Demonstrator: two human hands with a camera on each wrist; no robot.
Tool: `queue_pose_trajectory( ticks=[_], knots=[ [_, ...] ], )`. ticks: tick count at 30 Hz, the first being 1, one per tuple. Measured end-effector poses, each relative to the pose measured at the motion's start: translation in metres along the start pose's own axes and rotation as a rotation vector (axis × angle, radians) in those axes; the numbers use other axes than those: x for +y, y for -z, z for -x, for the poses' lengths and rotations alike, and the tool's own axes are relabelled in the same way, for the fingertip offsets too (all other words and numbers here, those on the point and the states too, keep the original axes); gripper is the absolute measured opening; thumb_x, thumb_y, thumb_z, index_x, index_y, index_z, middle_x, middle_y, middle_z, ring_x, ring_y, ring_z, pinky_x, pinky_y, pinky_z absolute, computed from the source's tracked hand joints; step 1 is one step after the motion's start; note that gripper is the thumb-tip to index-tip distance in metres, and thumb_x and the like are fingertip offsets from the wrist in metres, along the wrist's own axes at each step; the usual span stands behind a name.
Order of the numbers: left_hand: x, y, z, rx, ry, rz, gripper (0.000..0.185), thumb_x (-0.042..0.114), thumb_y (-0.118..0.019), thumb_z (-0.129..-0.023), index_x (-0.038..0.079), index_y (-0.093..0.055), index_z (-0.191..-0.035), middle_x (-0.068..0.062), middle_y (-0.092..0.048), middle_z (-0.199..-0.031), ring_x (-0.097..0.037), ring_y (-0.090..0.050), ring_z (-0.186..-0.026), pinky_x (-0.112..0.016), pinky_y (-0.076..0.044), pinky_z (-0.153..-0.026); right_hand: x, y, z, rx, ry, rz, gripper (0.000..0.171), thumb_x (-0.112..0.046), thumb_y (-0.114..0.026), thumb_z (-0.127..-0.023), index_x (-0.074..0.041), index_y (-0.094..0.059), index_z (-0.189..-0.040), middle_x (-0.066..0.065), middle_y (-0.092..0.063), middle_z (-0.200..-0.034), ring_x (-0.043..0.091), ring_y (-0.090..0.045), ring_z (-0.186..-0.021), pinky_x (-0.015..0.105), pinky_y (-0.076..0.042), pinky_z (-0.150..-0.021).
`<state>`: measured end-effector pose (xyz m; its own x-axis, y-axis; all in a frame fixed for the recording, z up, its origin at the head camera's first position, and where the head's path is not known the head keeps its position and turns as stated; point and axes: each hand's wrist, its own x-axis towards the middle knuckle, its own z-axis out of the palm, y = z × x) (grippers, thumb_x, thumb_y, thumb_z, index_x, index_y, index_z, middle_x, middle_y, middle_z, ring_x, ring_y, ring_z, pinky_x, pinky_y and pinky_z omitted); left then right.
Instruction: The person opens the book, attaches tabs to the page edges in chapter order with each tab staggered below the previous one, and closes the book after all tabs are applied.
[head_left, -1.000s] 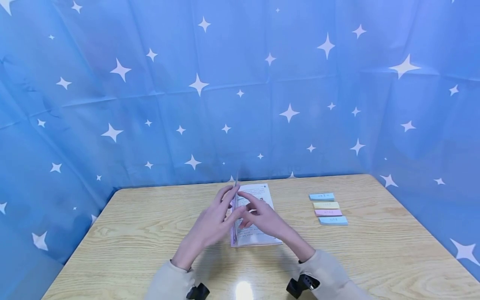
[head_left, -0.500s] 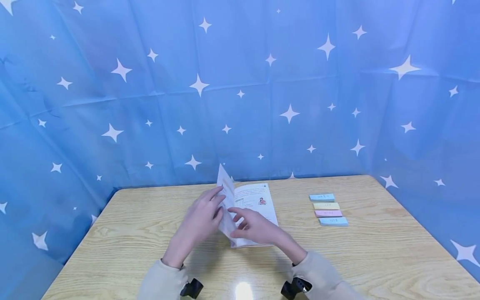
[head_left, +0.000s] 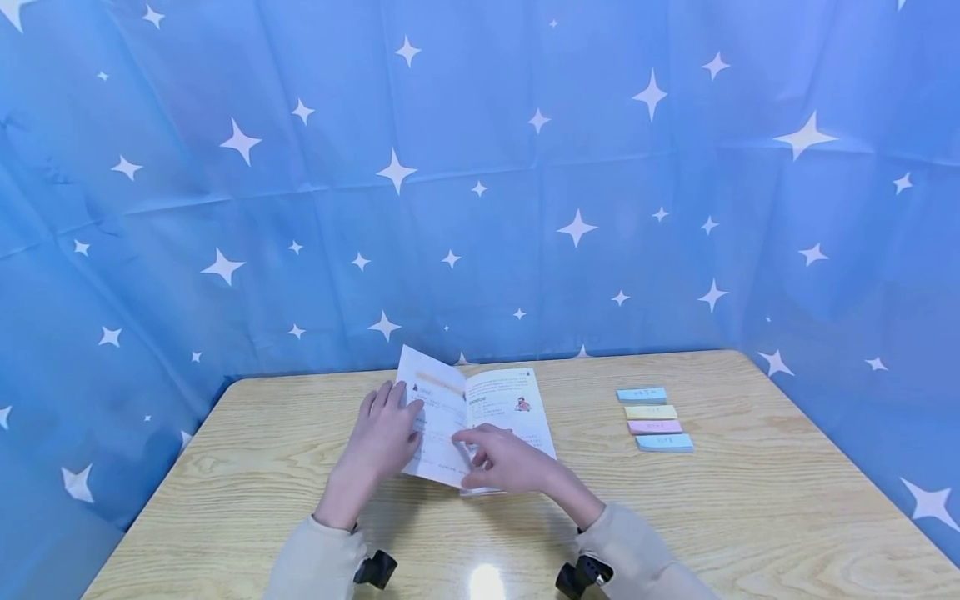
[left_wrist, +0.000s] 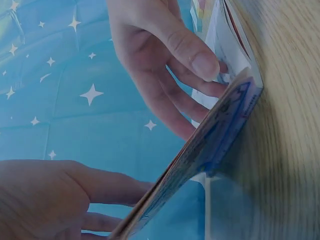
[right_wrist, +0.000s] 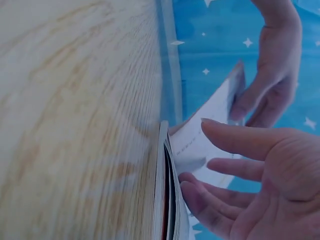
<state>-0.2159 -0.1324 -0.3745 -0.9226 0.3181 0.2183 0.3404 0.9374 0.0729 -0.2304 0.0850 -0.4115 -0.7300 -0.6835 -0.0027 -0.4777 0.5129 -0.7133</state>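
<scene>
Head: the book (head_left: 489, 408) lies open at lower centre, its left side (head_left: 437, 423) raised, not yet flat, under the relaxed left hand (head_left: 380, 439). Left wrist: that hand touches it, lower left. Right wrist: the right hand (right_wrist: 281, 185), lower right, fingers loosely spread, grips nothing.

From my head, one camera faces forward and down across the counter (head_left: 285, 450) to the far curtain (head_left: 480, 225). My left wrist's sits low and close at the left of the book (head_left: 491, 412), my right wrist's at its right, both views turned sideways; they share book, left hand (head_left: 378, 437) and right hand (head_left: 513, 462).
</scene>
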Motion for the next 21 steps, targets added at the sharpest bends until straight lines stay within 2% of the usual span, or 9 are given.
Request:
queue_pose_trajectory(
  ticks=[5,11,17,21],
  knots=[
    [-0.005,-0.005,-0.001,-0.097,0.046,0.034,0.038,0.014,-0.072,-0.093,-0.001,-0.066,-0.127,-0.031,-0.047,-0.144,-0.049,-0.039,-0.138,-0.061,-0.036,-0.109,0.001,0.000,-0.001,-0.007,-0.015,0.032,0.053,-0.017,-0.075,-0.091,-0.004,-0.057,-0.140,0.015,-0.054,-0.135,0.021,-0.064,-0.101,0.028,-0.053,-0.083],
    [-0.010,-0.012,-0.003,-0.198,0.087,0.100,0.042,0.015,-0.071,-0.094,-0.002,-0.063,-0.131,-0.028,-0.047,-0.147,-0.046,-0.039,-0.139,-0.059,-0.038,-0.108,0.003,0.000,-0.001,-0.021,0.001,0.051,0.048,-0.018,-0.076,-0.091,-0.002,-0.061,-0.134,0.016,-0.053,-0.134,0.025,-0.066,-0.103,0.029,-0.054,-0.085],
    [-0.014,-0.022,-0.004,-0.254,0.087,0.166,0.045,0.014,-0.071,-0.094,-0.003,-0.060,-0.135,-0.026,-0.046,-0.148,-0.042,-0.041,-0.139,-0.056,-0.037,-0.110,0.003,0.000,-0.003,-0.047,0.023,0.060,0.045,-0.015,-0.074,-0.093,0.001,-0.061,-0.133,0.016,-0.051,-0.133,0.027,-0.065,-0.103,0.029,-0.053,-0.087],
    [-0.014,-0.028,-0.005,-0.291,0.077,0.188,0.048,0.015,-0.070,-0.095,-0.003,-0.058,-0.138,-0.025,-0.047,-0.148,-0.041,-0.041,-0.139,-0.054,-0.037,-0.111,0.004,0.000,-0.005,-0.080,0.020,0.069,0.048,-0.016,-0.072,-0.095,0.001,-0.059,-0.137,0.014,-0.048,-0.135,0.024,-0.063,-0.104,0.028,-0.052,-0.087]
  ],
)
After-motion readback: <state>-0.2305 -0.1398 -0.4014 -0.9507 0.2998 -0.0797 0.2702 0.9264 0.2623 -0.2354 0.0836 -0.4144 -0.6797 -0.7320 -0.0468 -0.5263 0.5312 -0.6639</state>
